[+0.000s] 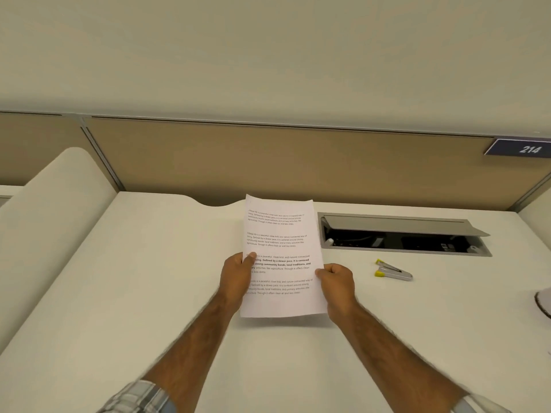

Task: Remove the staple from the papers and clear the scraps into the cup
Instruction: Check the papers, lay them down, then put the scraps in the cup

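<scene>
I hold the white printed papers [281, 234] upright above the middle of the desk. My left hand [235, 278] grips their left edge, thumb on the front page. My right hand [337, 281] pinches the right edge at about the same height. No staple can be made out on the sheets. A silver staple remover with yellow tips [392, 271] lies on the desk to the right of my right hand. A white rim with a dark edge [542, 302], possibly the cup, shows at the far right border.
The white desk [149, 278] runs to a tan partition wall [268, 165]. An open cable hatch [402, 234] is set into the desk behind the staple remover. A curved white divider [50, 219] rises at the left. A "214" sign [529, 149] hangs at the upper right.
</scene>
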Demonstrator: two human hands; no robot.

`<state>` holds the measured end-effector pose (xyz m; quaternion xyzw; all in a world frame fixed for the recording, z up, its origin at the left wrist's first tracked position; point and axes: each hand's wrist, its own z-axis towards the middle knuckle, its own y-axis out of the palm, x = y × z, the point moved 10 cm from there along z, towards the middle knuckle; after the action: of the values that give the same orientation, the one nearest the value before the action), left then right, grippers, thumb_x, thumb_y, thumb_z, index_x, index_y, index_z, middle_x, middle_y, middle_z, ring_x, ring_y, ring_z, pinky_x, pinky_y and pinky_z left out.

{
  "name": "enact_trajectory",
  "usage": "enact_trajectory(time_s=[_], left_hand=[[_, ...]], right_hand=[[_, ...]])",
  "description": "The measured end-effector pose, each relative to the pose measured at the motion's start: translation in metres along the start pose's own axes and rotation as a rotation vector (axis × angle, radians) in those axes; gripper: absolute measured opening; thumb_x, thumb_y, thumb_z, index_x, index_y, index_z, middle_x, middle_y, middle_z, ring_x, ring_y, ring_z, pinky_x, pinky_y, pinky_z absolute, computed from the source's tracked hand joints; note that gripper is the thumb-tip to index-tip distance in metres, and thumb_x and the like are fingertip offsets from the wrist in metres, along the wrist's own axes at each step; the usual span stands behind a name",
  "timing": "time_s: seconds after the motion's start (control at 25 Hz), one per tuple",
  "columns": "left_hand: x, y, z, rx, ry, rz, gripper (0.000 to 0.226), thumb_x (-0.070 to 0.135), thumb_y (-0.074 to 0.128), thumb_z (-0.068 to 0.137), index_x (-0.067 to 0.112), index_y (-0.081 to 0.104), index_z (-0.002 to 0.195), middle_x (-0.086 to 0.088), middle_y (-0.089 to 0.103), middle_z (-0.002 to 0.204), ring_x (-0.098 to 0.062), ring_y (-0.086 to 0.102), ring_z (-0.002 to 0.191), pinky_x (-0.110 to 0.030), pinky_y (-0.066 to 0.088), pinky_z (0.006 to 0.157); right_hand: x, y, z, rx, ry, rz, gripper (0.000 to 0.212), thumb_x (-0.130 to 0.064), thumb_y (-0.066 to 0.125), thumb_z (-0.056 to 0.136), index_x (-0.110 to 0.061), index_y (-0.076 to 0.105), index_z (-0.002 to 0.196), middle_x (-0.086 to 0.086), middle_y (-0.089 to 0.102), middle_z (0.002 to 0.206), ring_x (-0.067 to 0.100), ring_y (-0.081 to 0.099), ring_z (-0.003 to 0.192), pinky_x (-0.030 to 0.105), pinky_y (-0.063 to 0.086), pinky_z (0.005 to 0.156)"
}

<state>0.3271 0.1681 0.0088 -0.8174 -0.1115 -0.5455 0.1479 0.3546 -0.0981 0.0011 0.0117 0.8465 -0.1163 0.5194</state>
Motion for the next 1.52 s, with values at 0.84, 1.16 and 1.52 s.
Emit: enact_trajectory(time_s=[0.84, 1.16, 1.52], left_hand=[[-0.026, 0.003, 0.095, 0.046, -0.05, 0.183, 0.026, 0.029, 0.056, 0.104, 0.008, 0.069, 0.097, -0.012, 0.076, 0.106, -0.03, 0.071, 0.091, -0.038, 0.058, 0.078], [-0.008, -0.012, 0.046, 0.212, 0.223, 0.462, 0.038, 0.026, 0.05, 0.106, 0.006, 0.055, 0.139, -0.014, 0.059, 0.141, -0.032, 0.056, 0.128, -0.042, 0.043, 0.11], [-0.062, 0.008, -0.046, 0.157, 0.382, 0.804, 0.078, 0.063, 0.02, 0.101, 0.016, 0.017, 0.164, -0.006, 0.001, 0.174, -0.024, -0.003, 0.16, -0.038, -0.003, 0.129]], right_hand=[[0.012, 0.025, 0.066, 0.054, 0.048, -0.068, 0.013, -0.004, 0.057, 0.086, -0.006, 0.061, 0.074, 0.01, 0.062, 0.075, 0.022, 0.055, 0.068, 0.03, 0.047, 0.061], [-0.006, 0.011, 0.047, 0.075, -0.132, -0.48, 0.029, -0.022, 0.056, 0.094, -0.006, 0.066, 0.115, 0.009, 0.065, 0.116, 0.03, 0.059, 0.109, 0.035, 0.048, 0.093], [0.056, -0.019, -0.034, -0.023, -0.506, -1.129, 0.097, -0.077, -0.014, 0.082, -0.019, 0.007, 0.158, 0.004, 0.005, 0.167, 0.024, 0.001, 0.154, 0.042, 0.005, 0.124]])
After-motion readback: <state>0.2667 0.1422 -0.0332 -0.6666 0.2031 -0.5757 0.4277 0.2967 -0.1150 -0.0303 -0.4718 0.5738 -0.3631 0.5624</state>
